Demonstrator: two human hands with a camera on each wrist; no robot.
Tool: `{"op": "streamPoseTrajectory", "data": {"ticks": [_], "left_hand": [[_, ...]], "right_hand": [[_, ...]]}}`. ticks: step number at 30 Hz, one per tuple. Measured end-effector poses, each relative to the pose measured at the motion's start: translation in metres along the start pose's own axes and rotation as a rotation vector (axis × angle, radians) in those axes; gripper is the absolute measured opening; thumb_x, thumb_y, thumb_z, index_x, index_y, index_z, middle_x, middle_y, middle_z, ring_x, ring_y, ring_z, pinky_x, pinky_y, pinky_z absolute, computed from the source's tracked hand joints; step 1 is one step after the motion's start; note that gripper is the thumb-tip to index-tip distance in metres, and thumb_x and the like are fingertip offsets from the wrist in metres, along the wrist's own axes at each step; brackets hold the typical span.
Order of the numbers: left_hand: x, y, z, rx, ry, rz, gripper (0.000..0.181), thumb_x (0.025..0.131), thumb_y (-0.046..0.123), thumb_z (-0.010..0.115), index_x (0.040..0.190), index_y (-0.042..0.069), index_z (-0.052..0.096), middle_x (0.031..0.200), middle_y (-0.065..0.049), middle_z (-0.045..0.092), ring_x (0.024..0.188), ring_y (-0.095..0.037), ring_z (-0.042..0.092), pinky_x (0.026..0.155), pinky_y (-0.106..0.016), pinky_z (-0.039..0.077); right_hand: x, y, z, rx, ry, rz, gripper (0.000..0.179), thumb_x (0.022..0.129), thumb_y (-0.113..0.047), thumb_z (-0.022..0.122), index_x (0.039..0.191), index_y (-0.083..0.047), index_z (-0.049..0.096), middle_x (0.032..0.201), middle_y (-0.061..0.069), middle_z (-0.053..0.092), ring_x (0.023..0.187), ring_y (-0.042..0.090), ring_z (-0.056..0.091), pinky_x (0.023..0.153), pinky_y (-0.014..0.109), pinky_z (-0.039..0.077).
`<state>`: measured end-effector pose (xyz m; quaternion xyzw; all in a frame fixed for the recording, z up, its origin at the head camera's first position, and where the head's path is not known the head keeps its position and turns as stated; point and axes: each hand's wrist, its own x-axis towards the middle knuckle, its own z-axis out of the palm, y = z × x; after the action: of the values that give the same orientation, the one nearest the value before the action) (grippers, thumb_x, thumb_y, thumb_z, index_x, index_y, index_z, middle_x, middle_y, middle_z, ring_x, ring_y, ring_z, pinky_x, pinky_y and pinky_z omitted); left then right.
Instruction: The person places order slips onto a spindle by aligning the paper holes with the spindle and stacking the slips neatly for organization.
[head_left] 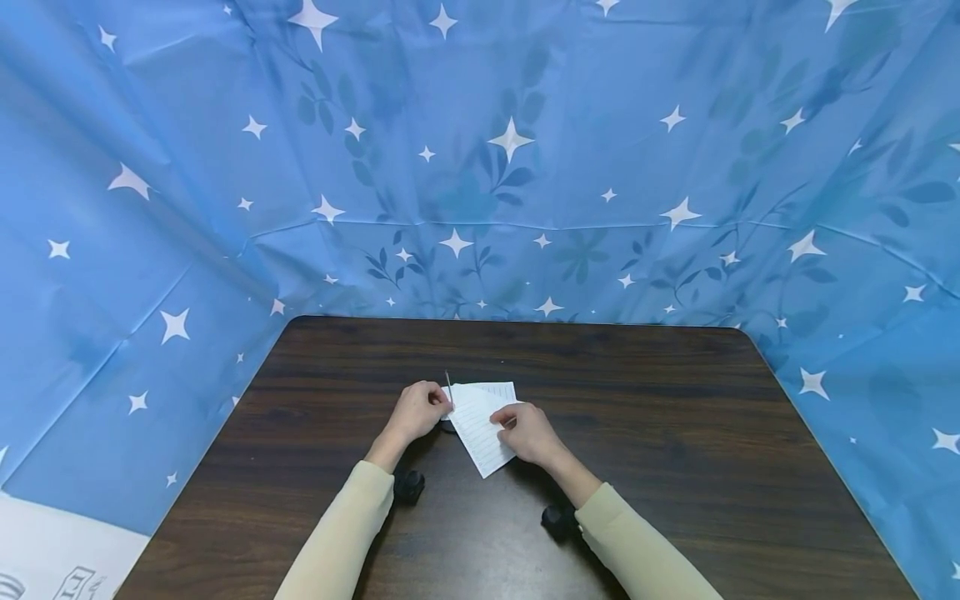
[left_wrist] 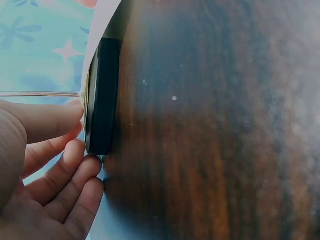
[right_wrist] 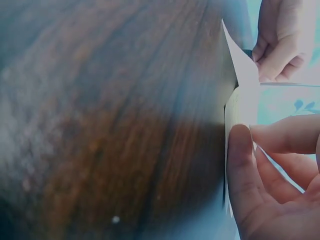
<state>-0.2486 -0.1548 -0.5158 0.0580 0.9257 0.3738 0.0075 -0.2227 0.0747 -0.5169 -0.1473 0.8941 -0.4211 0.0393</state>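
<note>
A thin metal spike [head_left: 449,385] stands upright on a round black base [left_wrist: 102,100], forming a bill spike. Over the base lies a white sheet of paper with printed lines [head_left: 477,442]. Part of another printed sheet [head_left: 501,387] shows behind it. At the front sheet's left corner, right beside the spike, my left hand [head_left: 420,409] pinches the paper between thumb and forefinger. Its other fingers [left_wrist: 86,200] reach down beside the base. My right hand [head_left: 529,433] pinches the paper near its right edge. Most of the base is hidden under the sheets in the head view.
The dark wood-grain table [head_left: 660,417] extends around the papers. A blue curtain with white stars [head_left: 510,167] hangs behind and along the sides. Black wrist cameras [head_left: 408,487] sit under both sleeves. A white printed surface [head_left: 60,550] shows at the lower left.
</note>
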Motion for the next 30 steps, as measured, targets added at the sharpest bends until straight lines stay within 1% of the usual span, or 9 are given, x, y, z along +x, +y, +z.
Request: {"op": "streamPoseTrajectory", "data": {"ticks": [3, 8, 18, 21, 24, 30], "left_hand": [[-0.001, 0.001, -0.001, 0.008, -0.005, 0.001, 0.010, 0.093, 0.014, 0.075, 0.083, 0.012, 0.070, 0.082, 0.000, 0.060, 0.072, -0.016, 0.054, 0.068, -0.034, 0.047], [-0.001, 0.002, -0.001, 0.028, -0.005, 0.008, 0.013, 0.092, 0.015, 0.076, 0.082, 0.013, 0.068, 0.086, -0.002, 0.058, 0.075, -0.016, 0.053, 0.070, -0.035, 0.047], [-0.001, 0.001, 0.000, 0.048, -0.008, 0.025, 0.014, 0.093, 0.016, 0.075, 0.082, 0.013, 0.067, 0.086, -0.002, 0.056, 0.075, -0.016, 0.052, 0.069, -0.035, 0.046], [-0.002, 0.001, -0.001, 0.061, 0.002, 0.027, 0.015, 0.092, 0.015, 0.075, 0.081, 0.013, 0.066, 0.086, -0.002, 0.056, 0.075, -0.017, 0.052, 0.070, -0.035, 0.046], [-0.004, 0.001, 0.000, 0.083, 0.022, 0.030, 0.015, 0.092, 0.016, 0.076, 0.081, 0.013, 0.066, 0.085, -0.002, 0.056, 0.076, -0.017, 0.052, 0.071, -0.035, 0.046], [-0.008, 0.002, -0.003, 0.092, 0.040, 0.031, 0.014, 0.092, 0.018, 0.075, 0.083, 0.013, 0.066, 0.086, -0.001, 0.056, 0.077, -0.017, 0.051, 0.071, -0.035, 0.045]], "right_hand": [[0.000, 0.000, -0.001, -0.034, 0.002, -0.007, 0.025, 0.080, 0.008, 0.065, 0.099, -0.002, 0.078, 0.093, 0.007, 0.073, 0.081, 0.019, 0.066, 0.072, 0.034, 0.053], [0.002, 0.001, -0.004, -0.062, 0.014, -0.008, 0.026, 0.081, 0.008, 0.063, 0.101, 0.000, 0.077, 0.093, 0.008, 0.073, 0.082, 0.020, 0.065, 0.073, 0.035, 0.053], [0.001, 0.002, -0.008, -0.107, 0.025, -0.022, 0.023, 0.081, 0.007, 0.064, 0.100, 0.002, 0.077, 0.092, 0.009, 0.071, 0.083, 0.020, 0.064, 0.075, 0.036, 0.053], [-0.001, 0.002, -0.010, -0.115, 0.028, -0.016, 0.022, 0.083, 0.006, 0.065, 0.102, 0.002, 0.076, 0.094, 0.010, 0.070, 0.085, 0.021, 0.065, 0.077, 0.037, 0.054], [-0.003, 0.000, -0.013, -0.134, 0.030, -0.010, 0.022, 0.085, 0.004, 0.065, 0.104, 0.003, 0.075, 0.098, 0.011, 0.069, 0.087, 0.022, 0.065, 0.076, 0.038, 0.054], [-0.009, -0.002, -0.022, -0.171, 0.037, -0.018, 0.022, 0.087, 0.004, 0.065, 0.107, 0.005, 0.075, 0.102, 0.013, 0.068, 0.082, 0.019, 0.060, 0.073, 0.036, 0.052]]}}
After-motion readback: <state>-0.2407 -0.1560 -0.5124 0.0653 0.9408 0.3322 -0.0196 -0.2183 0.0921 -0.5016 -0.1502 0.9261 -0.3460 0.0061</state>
